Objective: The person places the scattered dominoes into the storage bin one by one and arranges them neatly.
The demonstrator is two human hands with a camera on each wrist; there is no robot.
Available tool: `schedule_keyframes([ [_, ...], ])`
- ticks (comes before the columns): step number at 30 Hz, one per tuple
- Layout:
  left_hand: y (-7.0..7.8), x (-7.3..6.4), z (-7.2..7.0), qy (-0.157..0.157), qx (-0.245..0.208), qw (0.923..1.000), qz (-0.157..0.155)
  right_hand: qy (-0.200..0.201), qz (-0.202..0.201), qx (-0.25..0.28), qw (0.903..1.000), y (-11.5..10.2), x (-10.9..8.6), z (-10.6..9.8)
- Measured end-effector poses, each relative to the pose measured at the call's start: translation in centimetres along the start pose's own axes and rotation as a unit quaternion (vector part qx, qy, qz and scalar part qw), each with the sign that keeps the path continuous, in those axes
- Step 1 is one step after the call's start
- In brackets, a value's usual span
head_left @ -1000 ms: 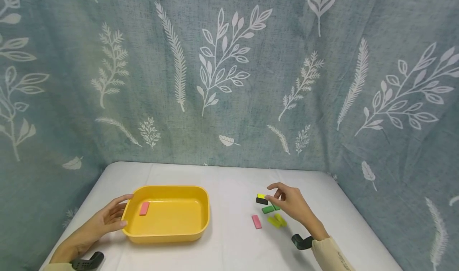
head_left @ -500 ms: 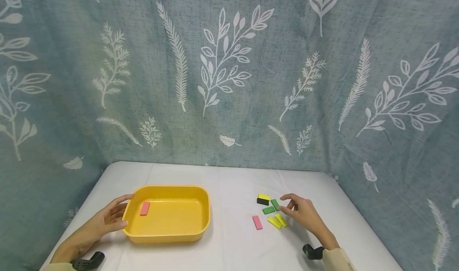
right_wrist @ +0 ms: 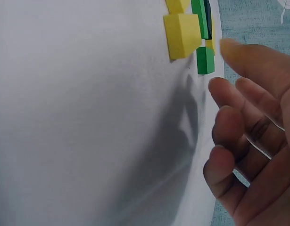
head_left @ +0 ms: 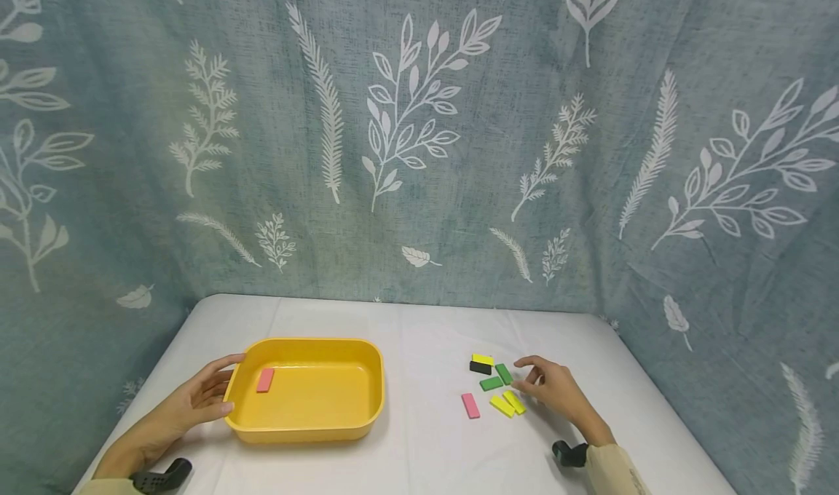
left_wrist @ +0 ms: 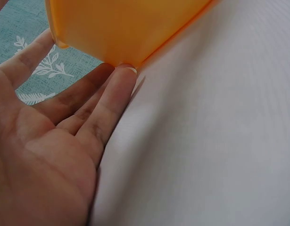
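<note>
At the left end of a yellow tray (head_left: pixel 301 435), my left hand (head_left: pixel 186 408) touches the rim and outer wall with its fingertips. The left wrist view shows its fairly straight fingers against the tray wall (left_wrist: pixel 111 33). Inside the tray lies a pink block (head_left: pixel 265 380). My right hand (head_left: pixel 553 389) hovers at the right of a group of small blocks, thumb and fingers apart, holding nothing. Nearest to it is a green block (head_left: pixel 503 374); in the right wrist view a green block (right_wrist: pixel 205 60) and a yellow block (right_wrist: pixel 182 36) lie beyond the fingertips.
Around these lie another green block (head_left: pixel 491 383), a black block (head_left: pixel 481 367) by a yellow one (head_left: pixel 483 359), two yellow-green blocks (head_left: pixel 502 406) and a pink block (head_left: pixel 470 405). White cloth covers the table (head_left: pixel 419 451); a leaf-patterned curtain (head_left: pixel 459 247) hangs behind it.
My right hand has moved right and slightly toward me, away from above the blocks, uncovering the green ones, then nearly stopped. The left hand and tray have stayed in place.
</note>
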State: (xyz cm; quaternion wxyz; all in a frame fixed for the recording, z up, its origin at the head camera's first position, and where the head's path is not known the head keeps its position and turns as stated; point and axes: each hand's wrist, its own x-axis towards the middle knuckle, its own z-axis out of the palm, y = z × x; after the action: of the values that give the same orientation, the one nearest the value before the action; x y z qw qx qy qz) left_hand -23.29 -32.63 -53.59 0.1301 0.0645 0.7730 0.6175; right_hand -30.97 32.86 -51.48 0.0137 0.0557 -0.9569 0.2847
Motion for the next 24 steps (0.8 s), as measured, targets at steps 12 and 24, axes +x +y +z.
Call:
schedule_keyframes([
  [12,-0.1,0.2,-0.1,0.002,-0.002,1.0,-0.006,-0.039,0.004,0.01,0.9992,0.6,1.2,0.5],
  [24,0.0,0.1,0.0,-0.001,-0.003,1.0,-0.005,-0.116,-0.025,0.022,0.9927,0.9,2.3,-0.2],
])
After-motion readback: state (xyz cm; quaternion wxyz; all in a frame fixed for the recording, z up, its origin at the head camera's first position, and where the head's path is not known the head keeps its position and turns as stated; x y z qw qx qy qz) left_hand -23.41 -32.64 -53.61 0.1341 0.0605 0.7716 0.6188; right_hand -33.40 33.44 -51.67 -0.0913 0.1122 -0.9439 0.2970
